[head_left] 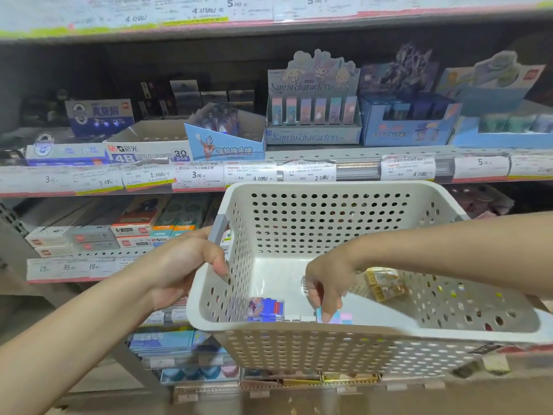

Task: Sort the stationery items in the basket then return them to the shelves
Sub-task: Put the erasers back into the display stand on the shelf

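Note:
A white perforated basket (329,196) is held up in front of the shelves. My left hand (185,259) grips its left rim. My right hand (327,283) reaches down inside and pinches a pastel pink-and-blue eraser pack (341,317) at the near wall. A blue and purple pack (264,308) lies on the basket floor to the left of it. A yellow wrapped pack (387,284) lies at the right, behind my right forearm. On the shelf above stand the Sanrio characters display box (312,121) and a blue Ultraman eraser box (224,145).
A 4B eraser box (149,149) and other blue display boxes (410,124) line the middle shelf, with price labels (251,172) along its edge. Lower shelves to the left hold flat boxed goods (92,235).

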